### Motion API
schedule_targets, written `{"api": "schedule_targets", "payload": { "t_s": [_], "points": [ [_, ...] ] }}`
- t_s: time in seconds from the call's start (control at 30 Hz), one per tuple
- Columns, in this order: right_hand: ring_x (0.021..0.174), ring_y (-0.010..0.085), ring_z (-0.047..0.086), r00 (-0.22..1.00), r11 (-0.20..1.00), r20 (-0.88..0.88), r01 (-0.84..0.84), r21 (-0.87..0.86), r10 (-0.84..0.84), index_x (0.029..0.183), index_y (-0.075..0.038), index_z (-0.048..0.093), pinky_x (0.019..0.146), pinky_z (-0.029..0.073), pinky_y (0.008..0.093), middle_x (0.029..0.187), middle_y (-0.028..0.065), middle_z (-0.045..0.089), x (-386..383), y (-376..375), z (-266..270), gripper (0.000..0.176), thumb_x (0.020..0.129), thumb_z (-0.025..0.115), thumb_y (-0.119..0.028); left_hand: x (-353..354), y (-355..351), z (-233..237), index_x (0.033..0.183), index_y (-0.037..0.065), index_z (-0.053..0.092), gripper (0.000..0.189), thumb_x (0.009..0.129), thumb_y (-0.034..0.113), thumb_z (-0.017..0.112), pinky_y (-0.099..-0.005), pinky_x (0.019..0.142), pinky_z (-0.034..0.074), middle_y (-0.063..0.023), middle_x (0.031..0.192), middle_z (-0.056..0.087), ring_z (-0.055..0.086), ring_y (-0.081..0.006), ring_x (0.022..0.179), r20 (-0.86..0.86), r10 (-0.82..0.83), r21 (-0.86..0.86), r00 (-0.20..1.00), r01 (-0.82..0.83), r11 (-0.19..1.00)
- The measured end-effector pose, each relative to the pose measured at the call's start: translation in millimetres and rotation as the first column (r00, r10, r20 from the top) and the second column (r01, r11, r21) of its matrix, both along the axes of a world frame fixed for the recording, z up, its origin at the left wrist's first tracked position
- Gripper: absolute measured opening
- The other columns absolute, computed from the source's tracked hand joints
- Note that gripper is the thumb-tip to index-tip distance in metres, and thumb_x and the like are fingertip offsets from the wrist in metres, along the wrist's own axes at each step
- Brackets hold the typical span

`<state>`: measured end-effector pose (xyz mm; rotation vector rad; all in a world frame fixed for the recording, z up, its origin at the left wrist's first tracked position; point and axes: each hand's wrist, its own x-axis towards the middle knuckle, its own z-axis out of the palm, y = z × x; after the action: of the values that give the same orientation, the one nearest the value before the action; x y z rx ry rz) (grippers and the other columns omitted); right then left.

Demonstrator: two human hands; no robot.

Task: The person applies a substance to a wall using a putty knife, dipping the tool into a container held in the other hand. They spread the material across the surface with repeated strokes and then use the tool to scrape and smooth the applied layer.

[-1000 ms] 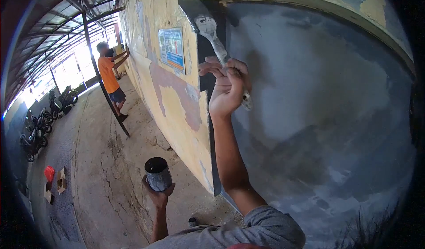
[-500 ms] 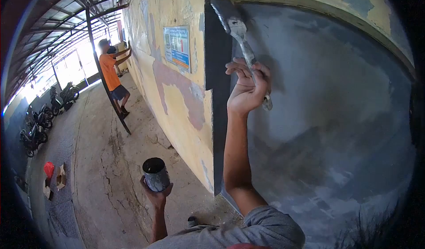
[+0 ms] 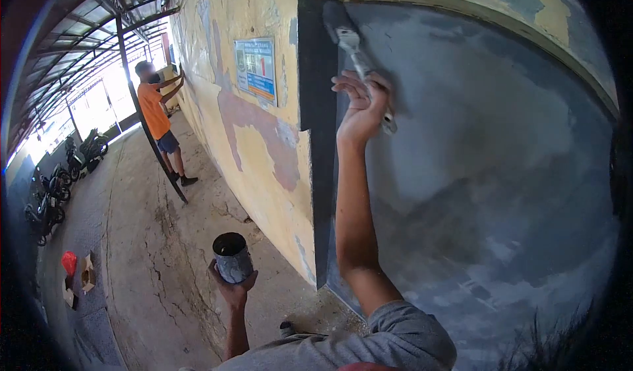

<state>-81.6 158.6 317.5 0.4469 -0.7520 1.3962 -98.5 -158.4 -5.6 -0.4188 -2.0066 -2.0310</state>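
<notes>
Raised high in front of me, my right hand (image 3: pixel 361 107) is closed around the handle of a paintbrush (image 3: pixel 349 41) spattered with paint. The bristles point up and lie against the upper left corner of a grey panel (image 3: pixel 461 140), beside the dark frame strip (image 3: pixel 317 173). Low and to the left, my left hand (image 3: pixel 232 285) cups a paint-smeared can (image 3: pixel 233 260) from below and the sides, its open top upward. The can's inside looks dark, so its contents cannot be made out.
A yellow wall (image 3: pixel 250 153) with peeling paint bears a printed sign (image 3: pixel 256 71). Farther along, a person in an orange shirt (image 3: pixel 154 110) touches the wall near a slanting metal post (image 3: pixel 142 107). Motorcycles (image 3: pixel 49 203), a red bag (image 3: pixel 69 262) and cardboard boxes (image 3: pixel 88 275) stand at left.
My right hand and the brush have shifted slightly, with the bristles now against the panel's corner. The person in orange stands more upright. My left hand holds the can as before.
</notes>
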Motion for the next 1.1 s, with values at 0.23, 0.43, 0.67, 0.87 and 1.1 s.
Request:
{"api": "schedule_targets", "payload": {
  "t_s": [0.23,0.43,0.67,0.87,1.1],
  "points": [
    [0.071,0.0381,0.063,0.999,0.997,0.027,-0.025,-0.071,0.027,0.1,0.002,0.046,0.068,0.053,0.0404,0.086,0.0307,0.06,48,-9,17,0.026,0.087,0.041,-0.019,10,0,21,0.133,0.01,0.032,0.103,0.049,0.025,0.089,-0.0446,0.093,0.043,-0.0131,0.125,0.048,0.051,-0.029,0.112,0.056,0.002,-0.13,0.998,0.005,0.991],
    [0.069,0.0399,0.062,0.982,0.988,0.149,-0.098,-0.122,0.116,0.098,0.002,0.046,0.07,0.053,0.0412,0.085,0.0326,0.059,49,-11,27,0.026,0.086,0.043,-0.021,-2,1,13,0.131,0.012,0.034,0.103,0.046,0.026,0.09,-0.0444,0.093,0.043,-0.013,0.122,0.051,0.052,-0.0298,0.11,0.069,-0.062,-0.126,0.996,0.07,0.99],
    [0.069,0.0412,0.062,0.999,0.993,0.027,-0.04,-0.112,0.043,0.097,0.002,0.046,0.072,0.054,0.0427,0.088,0.0355,0.057,46,-8,31,0.026,0.085,0.046,-0.02,-11,5,12,0.128,0.007,0.03,0.096,0.051,0.013,0.088,-0.0397,0.087,0.045,-0.0124,0.116,0.049,0.053,-0.0256,0.104,0.01,-0.138,-0.094,0.99,0.139,0.986],
    [0.071,0.0412,0.062,0.993,0.984,0.097,-0.053,-0.168,0.07,0.099,0.003,0.044,0.074,0.055,0.0428,0.09,0.0357,0.056,60,-15,28,0.028,0.085,0.047,-0.021,-33,11,6,0.129,0.007,0.029,0.098,0.051,0.012,0.088,-0.0398,0.088,0.045,-0.0134,0.117,0.049,0.053,-0.0264,0.105,-0.012,-0.225,-0.004,0.974,0.225,0.974],
    [0.071,0.041,0.063,0.99,0.99,0.13,-0.028,-0.14,0.046,0.098,0.004,0.046,0.072,0.056,0.0423,0.089,0.0347,0.057,47,-15,24,0.027,0.085,0.047,-0.019,-39,9,16,0.129,0.006,0.031,0.098,0.049,0.011,0.088,-0.0396,0.089,0.045,-0.0145,0.117,0.051,0.052,-0.0268,0.106,-0.003,-0.241,-0.079,0.971,0.24,0.968]
  ]
}}
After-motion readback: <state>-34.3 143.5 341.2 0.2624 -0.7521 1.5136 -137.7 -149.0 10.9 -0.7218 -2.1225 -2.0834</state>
